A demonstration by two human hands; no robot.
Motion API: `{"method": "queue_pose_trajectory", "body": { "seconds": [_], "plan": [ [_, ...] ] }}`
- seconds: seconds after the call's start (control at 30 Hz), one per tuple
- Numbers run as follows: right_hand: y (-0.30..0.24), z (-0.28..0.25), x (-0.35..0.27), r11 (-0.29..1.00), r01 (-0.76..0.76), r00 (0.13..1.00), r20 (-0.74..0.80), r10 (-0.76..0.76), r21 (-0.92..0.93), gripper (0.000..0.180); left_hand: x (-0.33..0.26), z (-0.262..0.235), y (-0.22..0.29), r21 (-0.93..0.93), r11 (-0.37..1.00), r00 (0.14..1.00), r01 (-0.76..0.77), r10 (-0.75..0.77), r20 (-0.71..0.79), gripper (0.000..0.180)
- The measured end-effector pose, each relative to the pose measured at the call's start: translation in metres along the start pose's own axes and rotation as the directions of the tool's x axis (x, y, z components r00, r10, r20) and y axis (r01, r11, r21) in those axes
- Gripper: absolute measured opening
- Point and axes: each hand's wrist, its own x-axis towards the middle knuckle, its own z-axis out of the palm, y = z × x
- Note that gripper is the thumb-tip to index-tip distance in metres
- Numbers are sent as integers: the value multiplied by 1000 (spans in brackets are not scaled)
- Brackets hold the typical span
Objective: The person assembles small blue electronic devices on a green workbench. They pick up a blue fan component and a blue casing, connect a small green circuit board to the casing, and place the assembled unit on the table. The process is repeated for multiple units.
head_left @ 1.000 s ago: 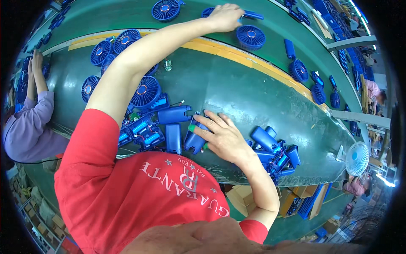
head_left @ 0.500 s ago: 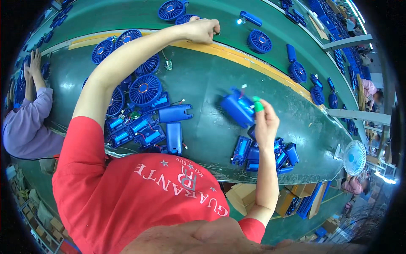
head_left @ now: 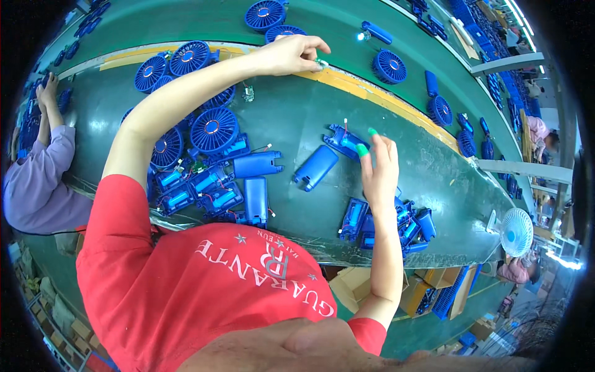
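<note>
Head view: left hand [head_left: 290, 55], fingers clamped on small pale part [head_left: 321, 64]; right hand [head_left: 381, 166], fingers at end of battery housing [head_left: 341, 139] on surface [head_left: 288, 111], whether gripping, cannot tell; better to steady housing by edges, keeping wire [head_left: 346, 123] unpinched.

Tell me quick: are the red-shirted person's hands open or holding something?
Left hand: fingers partly curled, small pale part at the fingertips; grip cannot be told.
Right hand: open, fingertips by a blue casing; contact unclear.
</note>
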Motion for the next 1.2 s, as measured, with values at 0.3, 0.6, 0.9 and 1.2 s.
{"method": "queue_pose_trajectory", "body": {
  "seconds": [0.3, 0.6, 0.9, 1.2],
  "plan": [
    [1, 31, 50, 975, -201, 950, 260, 172, 90, 22, -25, 9, 29, -172, 982, 994, 78, -63, 90, 23],
    [-21, 14, 27, 757, -206, 965, 256, 53, 621, 19, -45, 27, 61, -676, 684, 923, 274, 10, 384, 19],
    [-35, -16, 23, 687, -276, 912, 408, -33, 672, 24, -51, 27, 86, -735, 515, 856, 440, 7, 517, 24],
    [-36, -34, 36, 765, -179, 827, 516, -224, 619, 23, -55, 30, 85, -740, 441, 804, 508, 68, 591, 24]
  ]
}}
